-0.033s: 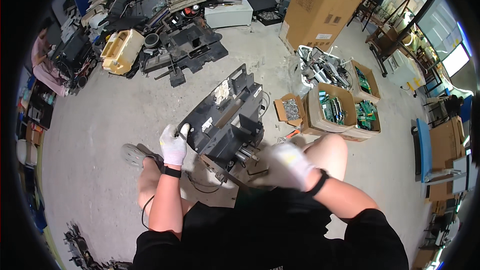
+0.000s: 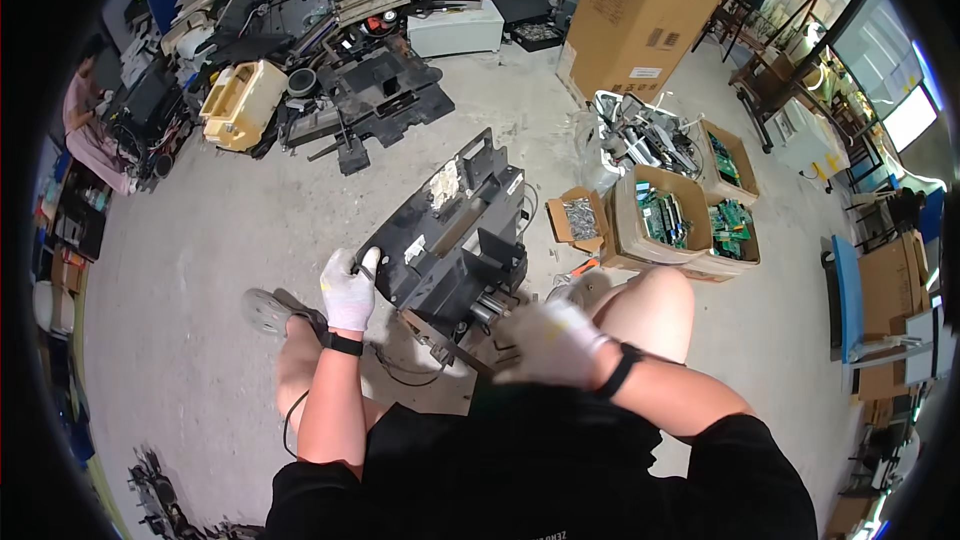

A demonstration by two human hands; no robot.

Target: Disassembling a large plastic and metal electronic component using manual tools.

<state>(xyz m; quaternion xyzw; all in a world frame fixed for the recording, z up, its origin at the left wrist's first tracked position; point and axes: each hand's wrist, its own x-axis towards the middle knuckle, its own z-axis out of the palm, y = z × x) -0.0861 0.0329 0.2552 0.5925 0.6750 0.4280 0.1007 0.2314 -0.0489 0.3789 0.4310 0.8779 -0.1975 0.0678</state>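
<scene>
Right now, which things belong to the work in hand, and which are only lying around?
In hand:
- black machine assembly
- left hand, gripping its edge
- right hand, blurred, at its lower end

Lying around:
- tall cardboard box
- boxes of green circuit boards
- pile of dismantled parts

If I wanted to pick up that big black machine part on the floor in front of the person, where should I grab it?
Probably at the two ends of the black machine part. It is long and lies tilted, so one grip would let it swing. The left hand already clasps its near left corner from the side; take the far upper end too, clear of the wires beneath.
</scene>
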